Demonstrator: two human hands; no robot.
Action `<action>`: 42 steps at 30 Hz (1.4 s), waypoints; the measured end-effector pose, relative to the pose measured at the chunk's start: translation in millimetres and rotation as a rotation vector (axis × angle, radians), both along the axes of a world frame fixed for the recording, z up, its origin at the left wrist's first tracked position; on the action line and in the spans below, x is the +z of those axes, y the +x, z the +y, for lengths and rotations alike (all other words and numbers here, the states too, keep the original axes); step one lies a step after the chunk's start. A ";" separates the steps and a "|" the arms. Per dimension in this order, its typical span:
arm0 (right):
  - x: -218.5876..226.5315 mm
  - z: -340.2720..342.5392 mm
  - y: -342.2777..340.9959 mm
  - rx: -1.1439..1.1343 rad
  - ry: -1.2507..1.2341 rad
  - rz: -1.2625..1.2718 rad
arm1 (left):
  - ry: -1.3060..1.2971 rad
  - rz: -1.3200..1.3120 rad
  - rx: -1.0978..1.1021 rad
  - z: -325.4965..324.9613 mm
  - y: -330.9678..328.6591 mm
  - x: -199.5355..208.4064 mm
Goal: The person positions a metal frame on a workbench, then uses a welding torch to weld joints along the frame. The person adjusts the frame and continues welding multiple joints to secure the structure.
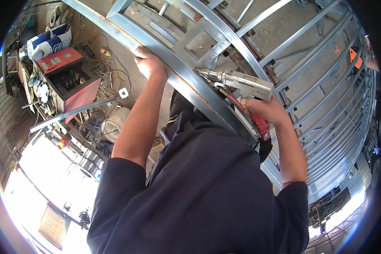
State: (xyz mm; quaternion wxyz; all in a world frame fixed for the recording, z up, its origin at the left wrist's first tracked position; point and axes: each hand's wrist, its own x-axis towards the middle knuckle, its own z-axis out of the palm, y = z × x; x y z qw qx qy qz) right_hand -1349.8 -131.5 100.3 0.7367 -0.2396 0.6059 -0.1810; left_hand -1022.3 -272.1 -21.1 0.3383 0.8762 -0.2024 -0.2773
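My left hand [151, 65] is wrapped over the near edge of a long silvery metal beam [190, 86], which has a rusty strip along its length. With my right hand [266, 111] I grip a welding gun [245, 82] by its red handle. Its boxy silver body slopes down to the left, and the narrow nozzle meets or almost meets the top of the beam, right of my left hand. Whether the nozzle touches the metal I cannot tell. A dark hose leaves the lower end of the handle beside my body.
A red open-topped machine [78, 84] with white-and-blue bags [53, 44] on it stands at left, cables [110, 63] on the floor beside it. A bucket [114, 125] sits nearer. Metal framework [300, 46] spreads right. A person's hand [372, 63] shows at the far right.
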 end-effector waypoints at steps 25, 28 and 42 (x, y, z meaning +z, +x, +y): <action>4.9 -1.2 6.2 0.048 -0.038 -0.013 | 0.075 -0.088 -0.023 -2.8 -3.2 6.2; 1.0 1.6 4.3 0.044 -0.041 -0.019 | 0.091 -0.101 -0.014 -3.5 -1.6 2.2; 1.2 8.8 1.5 0.046 -0.026 -0.012 | 0.062 -0.080 -0.007 -4.5 -0.1 0.1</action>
